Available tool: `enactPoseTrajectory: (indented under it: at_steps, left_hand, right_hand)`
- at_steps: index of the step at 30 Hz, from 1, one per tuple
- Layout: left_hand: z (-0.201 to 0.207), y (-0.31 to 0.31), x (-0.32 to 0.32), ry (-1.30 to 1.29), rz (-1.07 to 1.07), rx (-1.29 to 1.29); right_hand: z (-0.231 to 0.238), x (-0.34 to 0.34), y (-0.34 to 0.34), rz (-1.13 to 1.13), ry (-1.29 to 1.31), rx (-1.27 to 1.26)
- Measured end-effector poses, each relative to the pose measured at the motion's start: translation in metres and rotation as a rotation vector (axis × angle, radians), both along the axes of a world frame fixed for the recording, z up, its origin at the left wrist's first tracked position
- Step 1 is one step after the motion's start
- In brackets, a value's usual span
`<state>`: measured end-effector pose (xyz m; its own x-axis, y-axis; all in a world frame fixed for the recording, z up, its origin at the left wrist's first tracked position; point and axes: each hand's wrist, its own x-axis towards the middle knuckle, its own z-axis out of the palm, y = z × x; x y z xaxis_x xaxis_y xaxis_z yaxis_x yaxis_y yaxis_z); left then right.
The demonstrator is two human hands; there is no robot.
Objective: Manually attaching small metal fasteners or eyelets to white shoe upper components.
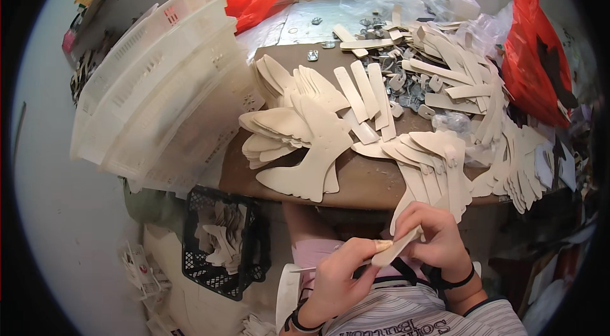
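Close to my body, below the table's front edge, my left hand (341,270) and my right hand (437,242) pinch a cream strap (393,252) between thumbs and fingers. The strap slants up to the right, and the right fingers cover part of it. Just beyond the right hand, a fanned stack of cream shoe-upper pieces (438,161) overhangs the table edge. Left of it lies a heap of larger curved cream cutouts (311,136). Several loose straps (367,91) lie between the heaps and the grey metal buckles (410,85).
Stacked white plastic baskets (159,88) stand on the left. A black crate (222,241) with cream pieces sits below, left of my legs. Red plastic bags (251,2) (530,50) lie at the back left and hang at the right. More straps (467,72) pile up on the brown tabletop (372,177).
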<state>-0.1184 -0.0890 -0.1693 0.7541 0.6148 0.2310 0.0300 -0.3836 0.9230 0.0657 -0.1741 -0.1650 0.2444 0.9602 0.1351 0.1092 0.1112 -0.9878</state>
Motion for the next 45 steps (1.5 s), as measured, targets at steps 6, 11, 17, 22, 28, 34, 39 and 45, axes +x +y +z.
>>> enactPoseTrajectory:
  at_steps: [6, 11, 17, 22, 28, 34, 39, 45]
  left_hand:
    - [-0.017, -0.005, -0.002, -0.272, 0.065, 0.335]
    - [-0.018, -0.002, -0.01, -0.334, -0.031, 0.405]
    - [-0.02, -0.005, -0.012, -0.311, -0.014, 0.347]
    - [-0.018, 0.001, -0.016, -0.108, -0.07, 0.163]
    - [-0.026, -0.001, -0.015, -0.271, -0.118, 0.221]
    - [-0.024, -0.005, -0.023, -0.346, -0.049, 0.391]
    - [-0.027, -0.006, -0.032, -0.36, -0.03, 0.454]
    - [-0.024, -0.004, -0.035, -0.323, 0.032, 0.733]
  right_hand:
    - [0.0, -0.016, -0.01, -0.082, -0.462, 0.335]
    - [-0.005, -0.021, -0.017, -0.051, -0.554, 0.51]
    - [-0.008, -0.022, -0.021, -0.096, -0.634, 0.545]
    - [-0.005, -0.018, -0.021, 0.022, -0.701, 0.591]
    - [0.004, -0.023, -0.022, 0.066, -0.676, 0.622]
    - [0.001, -0.019, -0.023, 0.085, -0.533, 0.584]
    - [0.001, -0.016, -0.021, 0.108, -0.648, 0.627]
    - [0.001, -0.023, -0.022, 0.089, -0.68, 0.586]
